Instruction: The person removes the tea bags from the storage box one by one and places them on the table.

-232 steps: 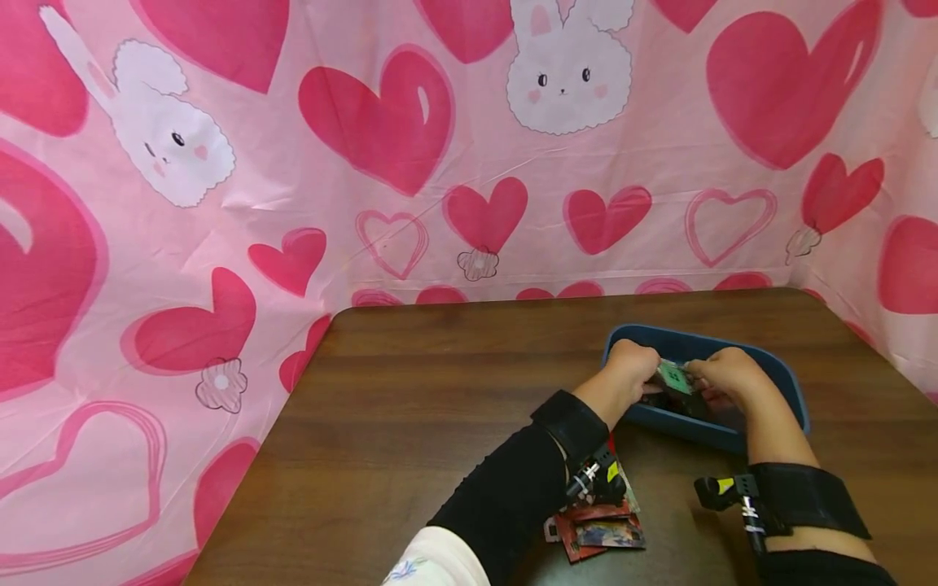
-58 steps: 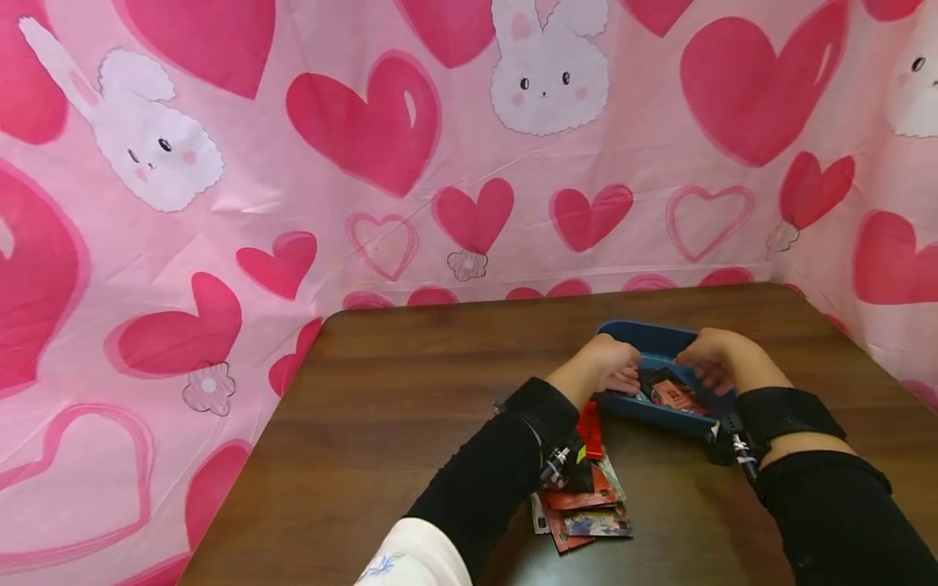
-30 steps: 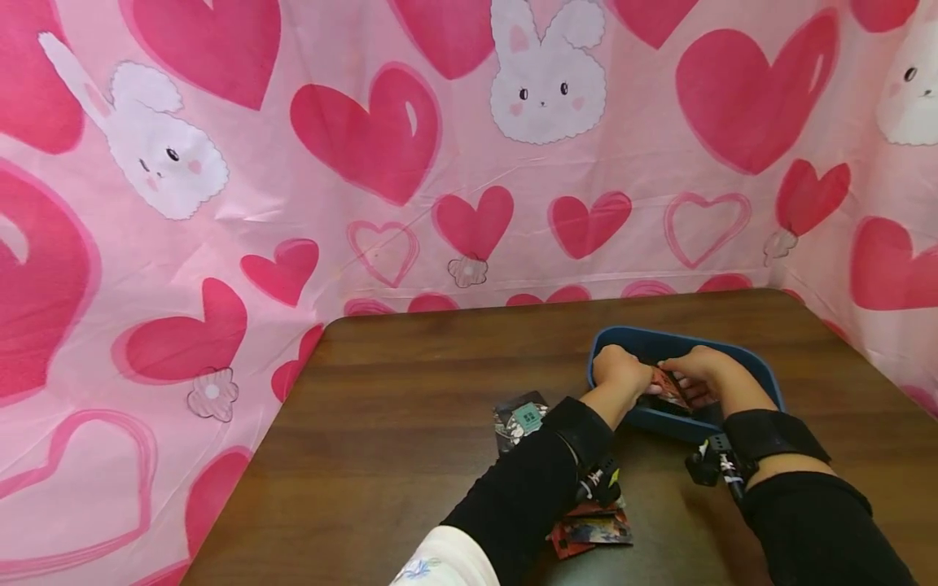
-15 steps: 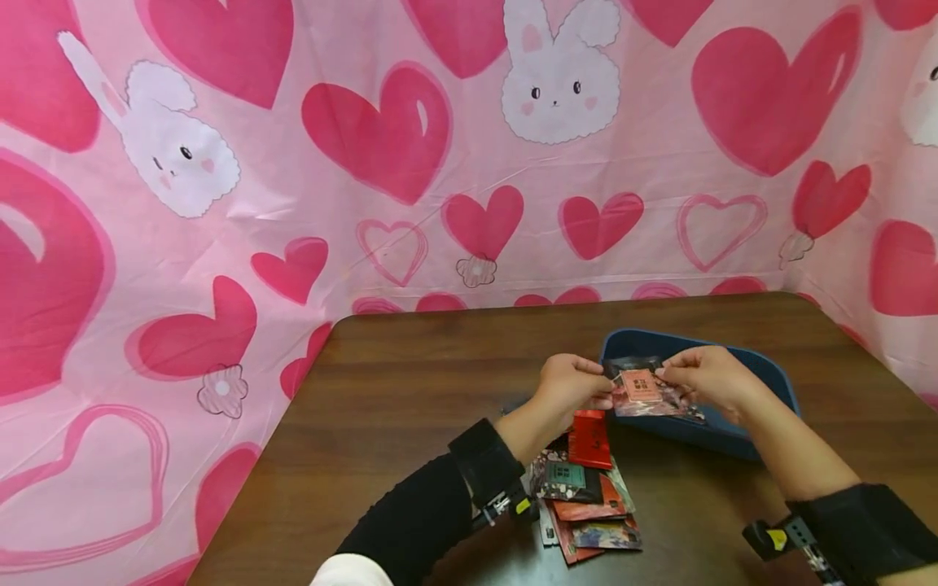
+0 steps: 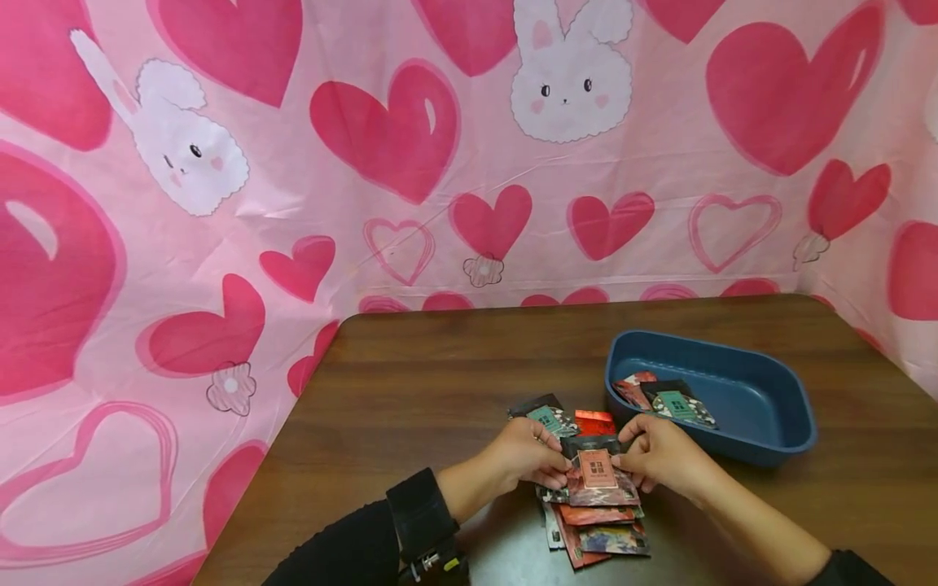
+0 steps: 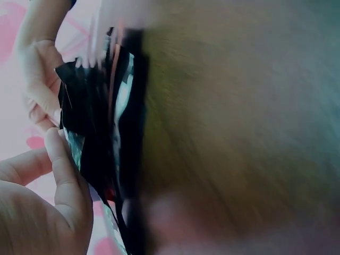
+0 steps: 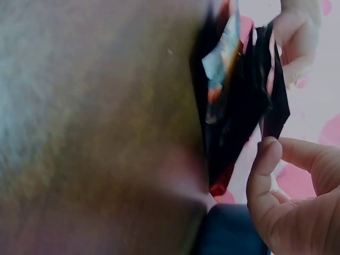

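Note:
A small flat packet with a pink label [image 5: 598,470] lies over a pile of similar packets on the table, and both hands pinch its sides. My left hand [image 5: 523,456] has its left edge between thumb and fingers; my right hand [image 5: 663,456] has the right edge. Below it show an orange-red packet [image 5: 597,515] and a multicoloured packet [image 5: 614,539], partly covered. Behind the left hand lies a dark packet with a green label [image 5: 545,417], beside a bright red packet [image 5: 595,422]. In the right wrist view, the thumb and finger [image 7: 265,151] pinch a dark packet edge.
A blue bin [image 5: 787,407] stands right of the pile, close behind the right hand. Inside at its left end are a green-labelled dark packet [image 5: 680,405] and a reddish packet [image 5: 633,389]. A pink heart-print cloth [image 5: 410,244] hangs behind the brown table [image 5: 410,382].
Both hands reached into the bin earlier, then lifted the pink-labelled packet out. They have carried it left and toward me, onto the pile. A green-labelled packet has also come onto the table.

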Demonstrator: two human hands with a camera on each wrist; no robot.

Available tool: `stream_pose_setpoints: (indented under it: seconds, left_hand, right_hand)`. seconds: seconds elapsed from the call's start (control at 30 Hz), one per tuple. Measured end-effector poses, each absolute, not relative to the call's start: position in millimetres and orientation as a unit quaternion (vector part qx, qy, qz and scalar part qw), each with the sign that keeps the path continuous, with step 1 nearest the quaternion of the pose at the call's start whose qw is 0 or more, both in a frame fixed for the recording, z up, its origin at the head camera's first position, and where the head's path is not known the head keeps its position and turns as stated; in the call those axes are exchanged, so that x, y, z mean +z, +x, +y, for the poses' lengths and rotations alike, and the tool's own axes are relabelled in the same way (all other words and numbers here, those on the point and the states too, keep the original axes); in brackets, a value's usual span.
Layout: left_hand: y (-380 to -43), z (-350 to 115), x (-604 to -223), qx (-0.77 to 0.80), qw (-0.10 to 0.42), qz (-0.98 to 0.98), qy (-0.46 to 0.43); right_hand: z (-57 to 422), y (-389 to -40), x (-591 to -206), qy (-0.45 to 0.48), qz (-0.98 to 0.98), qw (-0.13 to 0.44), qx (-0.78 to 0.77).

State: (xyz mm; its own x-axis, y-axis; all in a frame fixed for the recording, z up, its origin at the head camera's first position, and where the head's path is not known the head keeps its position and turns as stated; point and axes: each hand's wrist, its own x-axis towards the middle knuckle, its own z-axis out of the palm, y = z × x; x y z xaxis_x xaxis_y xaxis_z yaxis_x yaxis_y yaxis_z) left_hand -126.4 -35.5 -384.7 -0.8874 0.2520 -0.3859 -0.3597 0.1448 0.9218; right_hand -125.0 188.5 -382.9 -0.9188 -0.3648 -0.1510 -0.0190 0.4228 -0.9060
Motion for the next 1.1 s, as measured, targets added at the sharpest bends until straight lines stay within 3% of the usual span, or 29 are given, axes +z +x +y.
stream_pose_setpoints:
  seconds: [0.5,0.73,0.93,1.1]
  left_hand:
    - [-126.2,-38.4,-395.0,0.608,0.258,0.751,-0.017]
    - [-139.8,-33.7,-383.7,0.529,0.200,0.823,0.054]
    - [-181.1,-4.6,-348.5,0.613,0.232,0.753,0.055]
    - [-208.4,42.5,-329.4,0.712,0.283,0.642,-0.024]
  right_hand:
    - [184.7,-116.8,-390.5,-0.120,0.864,0.156,-0.464]
    - [197.8,-120.3,-367.0,-0.146,0.888,0.127,-0.416]
    - [241.4,-174.9,-332.3,-0.093,0.919,0.104,-0.369]
    - [273.8,-227.2,-327.3,-0.008,0.913,0.197,-0.356]
